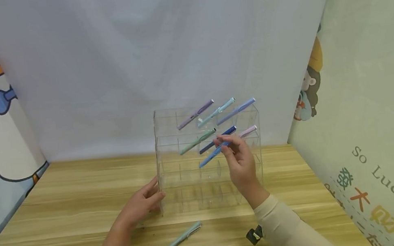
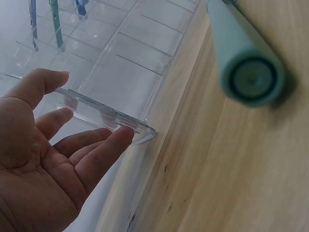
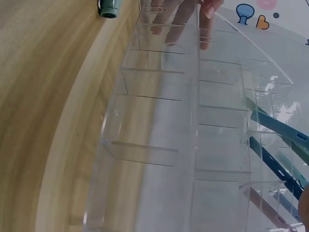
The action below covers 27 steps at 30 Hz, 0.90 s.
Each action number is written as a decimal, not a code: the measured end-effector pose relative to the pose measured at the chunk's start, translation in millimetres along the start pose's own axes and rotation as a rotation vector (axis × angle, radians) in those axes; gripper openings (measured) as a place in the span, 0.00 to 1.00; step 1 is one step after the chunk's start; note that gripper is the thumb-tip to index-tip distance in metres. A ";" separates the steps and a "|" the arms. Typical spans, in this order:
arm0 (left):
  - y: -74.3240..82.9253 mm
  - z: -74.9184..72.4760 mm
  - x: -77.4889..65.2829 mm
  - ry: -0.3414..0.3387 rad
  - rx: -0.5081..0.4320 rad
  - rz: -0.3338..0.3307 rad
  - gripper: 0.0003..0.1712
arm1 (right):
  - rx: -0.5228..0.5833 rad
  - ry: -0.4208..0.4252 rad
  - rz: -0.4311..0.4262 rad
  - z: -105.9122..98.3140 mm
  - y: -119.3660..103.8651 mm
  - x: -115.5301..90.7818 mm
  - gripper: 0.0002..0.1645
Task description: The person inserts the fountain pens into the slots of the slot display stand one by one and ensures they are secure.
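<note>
My right hand (image 1: 240,158) pinches a blue pen (image 1: 208,158) between thumb and fingertips, slanted in front of the clear acrylic pen rack (image 1: 211,195). The pen's lower end points down and left, beside a navy pen (image 1: 205,147). In the right wrist view the blue pen (image 3: 277,126) shows at the right, with only a bit of that hand (image 3: 304,208). My left hand (image 1: 144,201) holds the rack's left side panel; in the left wrist view its thumb and fingers (image 2: 104,162) lie on either side of the panel edge.
On the rack's top tier lean a purple pen (image 1: 196,115), a light teal pen (image 1: 216,112) and a periwinkle pen (image 1: 236,111). Below them are a green pen (image 1: 197,141) and a pink pen (image 1: 249,131). A grey-green pen (image 1: 178,241) lies on the wooden table (image 1: 81,203) in front.
</note>
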<state>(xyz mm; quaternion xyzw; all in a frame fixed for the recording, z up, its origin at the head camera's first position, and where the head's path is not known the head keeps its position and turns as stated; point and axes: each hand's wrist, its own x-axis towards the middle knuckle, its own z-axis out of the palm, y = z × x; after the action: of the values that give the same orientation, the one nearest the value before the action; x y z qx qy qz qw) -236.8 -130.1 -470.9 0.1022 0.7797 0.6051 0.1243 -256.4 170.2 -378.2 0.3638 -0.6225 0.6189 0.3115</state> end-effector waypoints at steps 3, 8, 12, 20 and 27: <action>0.0 0.5 -0.5 0.002 -0.002 -0.005 0.40 | 0.020 0.015 -0.010 3.8 6.6 -7.1 0.16; -0.5 0.5 -0.6 -0.005 -0.012 -0.006 0.41 | 0.022 -0.009 0.069 9.2 11.3 -16.7 0.17; -1.3 -0.2 -0.3 -0.010 -0.019 -0.002 0.42 | 0.000 -0.046 0.174 12.4 11.9 -23.5 0.18; -2.0 -0.3 -0.5 -0.014 -0.021 -0.009 0.41 | 0.003 -0.055 0.249 16.4 17.6 -32.5 0.17; -0.3 -0.2 -0.3 -0.021 -0.020 -0.009 0.43 | 0.008 -0.053 0.196 16.1 21.8 -34.4 0.15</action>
<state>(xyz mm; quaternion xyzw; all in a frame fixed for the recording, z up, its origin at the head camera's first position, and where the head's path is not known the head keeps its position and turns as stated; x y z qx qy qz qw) -236.6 -130.5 -471.2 0.1037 0.7727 0.6113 0.1361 -255.1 155.8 -419.6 0.3187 -0.6607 0.6392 0.2311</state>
